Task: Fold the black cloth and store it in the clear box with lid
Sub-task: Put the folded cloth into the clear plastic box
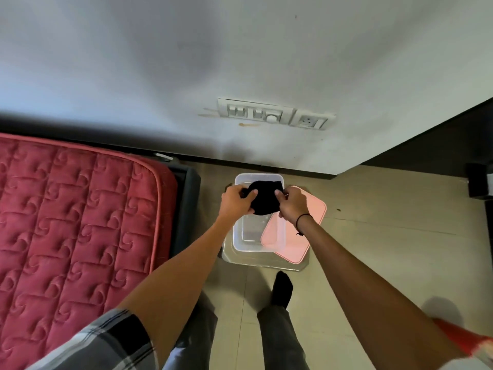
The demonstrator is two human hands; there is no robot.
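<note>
Folded black cloth pinched at both sides by left hand and right hand, held above open clear box, pink lid leaning on box's right rim

A grey wall carried a switch panel. Left of the panel lay a red quilted mattress; below it, beige floor tiles.

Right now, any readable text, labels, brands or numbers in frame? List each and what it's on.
None readable.
Switch plate on the wall: only switches and a socket, no legible marking.
Clear box, pink lid, black cloth: no label or print visible.
Red quilted mattress: stitched swirl pattern only, no text.
</note>
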